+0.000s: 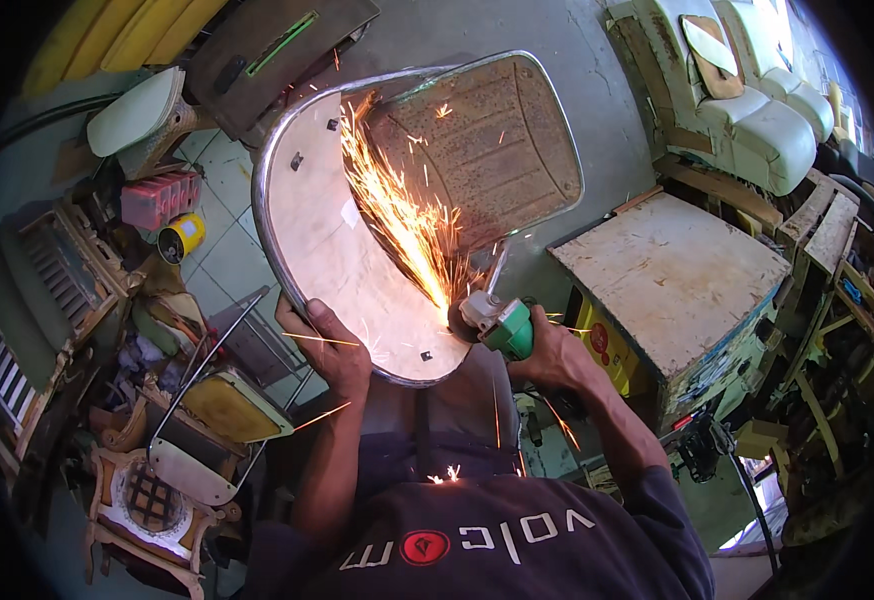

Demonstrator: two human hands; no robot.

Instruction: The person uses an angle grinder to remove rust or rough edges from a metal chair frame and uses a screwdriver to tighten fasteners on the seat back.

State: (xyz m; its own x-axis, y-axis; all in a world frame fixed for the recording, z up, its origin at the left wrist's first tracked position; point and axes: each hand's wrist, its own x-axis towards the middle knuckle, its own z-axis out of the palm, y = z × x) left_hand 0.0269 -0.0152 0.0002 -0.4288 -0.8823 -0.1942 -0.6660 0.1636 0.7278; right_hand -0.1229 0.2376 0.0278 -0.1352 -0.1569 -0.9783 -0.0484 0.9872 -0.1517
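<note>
1. Biggest here, one metal-framed chair [497, 190] at centre, one brown panel [487, 130] at its far end.
2. One scuffed table [672, 275], just to the right of the chair.
3. One pale board [307, 230], nearer the person, edged by a bright metal rim [260, 195], sparks [397, 215] streaming past!
4. One green grinder [507, 330], its disc at the board's near right edge.
5. Two hands: left hand [342, 345] curled round the rim, thumb on the board; right hand [557, 357] wrapped around the grinder.
6. Three small black clips [426, 356] on the board.
</note>
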